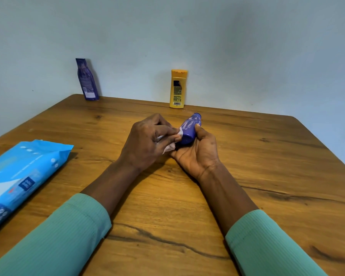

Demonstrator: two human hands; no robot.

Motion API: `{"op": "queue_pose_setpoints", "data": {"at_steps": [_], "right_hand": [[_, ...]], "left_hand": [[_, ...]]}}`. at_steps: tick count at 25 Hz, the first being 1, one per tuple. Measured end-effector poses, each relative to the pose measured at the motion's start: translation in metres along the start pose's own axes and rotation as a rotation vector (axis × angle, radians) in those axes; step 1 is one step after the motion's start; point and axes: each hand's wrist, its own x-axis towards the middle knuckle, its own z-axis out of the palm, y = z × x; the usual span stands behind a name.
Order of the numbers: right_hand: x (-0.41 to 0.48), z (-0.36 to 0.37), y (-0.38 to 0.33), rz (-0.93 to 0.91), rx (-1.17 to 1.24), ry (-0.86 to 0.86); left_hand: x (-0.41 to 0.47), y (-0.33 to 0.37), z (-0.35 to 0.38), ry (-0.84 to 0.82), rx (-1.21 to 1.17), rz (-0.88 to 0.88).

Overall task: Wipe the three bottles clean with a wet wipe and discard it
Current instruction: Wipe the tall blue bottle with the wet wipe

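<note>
My right hand (197,154) grips a small purple bottle (189,128) above the middle of the wooden table, tilted with its top pointing away from me. My left hand (147,140) presses a white wet wipe (170,145) against the bottle's lower left side. A tall purple bottle (87,79) stands upright at the far left against the wall. A yellow bottle (178,89) stands upright at the far middle, also by the wall.
A blue pack of wet wipes (22,176) lies on the wooden table (267,176) at the left near edge. A pale blue wall runs behind the table. Green sleeves cover both forearms near the camera.
</note>
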Motion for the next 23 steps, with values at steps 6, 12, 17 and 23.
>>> {"op": "queue_pose_setpoints", "data": {"at_steps": [6, 12, 17, 23], "right_hand": [[-0.004, -0.004, -0.004, 0.006, 0.117, 0.03], [-0.001, 0.001, -0.001, -0.072, 0.033, -0.042], [-0.005, 0.005, 0.002, -0.141, -0.048, -0.009], [-0.005, -0.001, 0.0, -0.058, -0.013, -0.046]], "left_hand": [[-0.001, 0.0, 0.003, 0.01, 0.014, -0.086], [-0.002, 0.019, 0.022, 0.218, -0.574, -0.646], [-0.001, 0.024, 0.022, 0.158, -0.895, -0.887], [0.0, 0.027, 0.021, 0.099, -0.889, -0.83]]}}
